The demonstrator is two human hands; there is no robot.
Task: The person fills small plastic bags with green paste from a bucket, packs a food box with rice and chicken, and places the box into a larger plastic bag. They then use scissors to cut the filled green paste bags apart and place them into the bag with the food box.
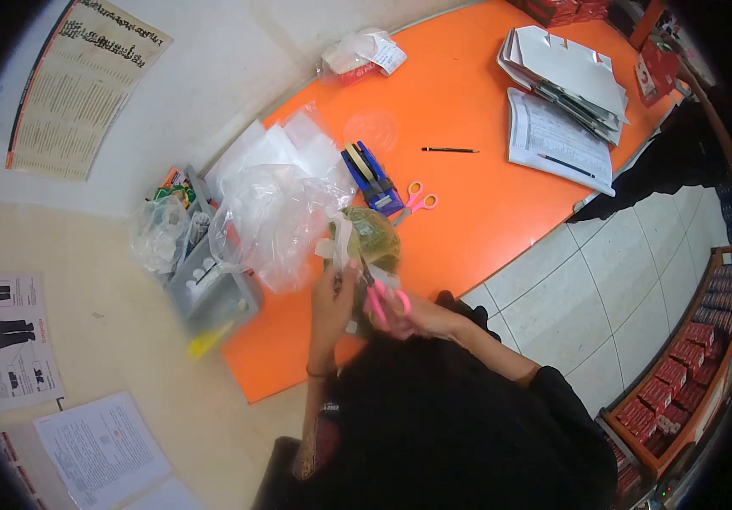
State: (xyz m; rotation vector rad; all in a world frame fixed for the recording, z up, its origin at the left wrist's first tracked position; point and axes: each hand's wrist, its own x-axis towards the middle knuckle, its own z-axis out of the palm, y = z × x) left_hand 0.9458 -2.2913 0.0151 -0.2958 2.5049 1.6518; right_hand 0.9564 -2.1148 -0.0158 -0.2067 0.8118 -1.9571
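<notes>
My right hand (417,318) is closed through the handles of pink scissors (378,303). Their dark blades point up toward the white gathered strip of plastic (342,238) on a clear bag with green contents (376,233). My left hand (332,299) pinches the lower end of that strip, its fingers beside the blades. The green bag lies on the orange table (468,229), partly behind the strip. Left of it spreads a heap of clear plastic bags (272,217). A blue tape dispenser (372,178) and a second pair of scissors (419,201) with pink handles lie just beyond.
A grey organizer tray (213,289) stands at the table's left edge. Farther back lie a pencil (450,150), a wrapped package (362,58), a printed sheet (553,140) and stacked white folders (566,72). A person in dark clothing (663,166) is at the right edge.
</notes>
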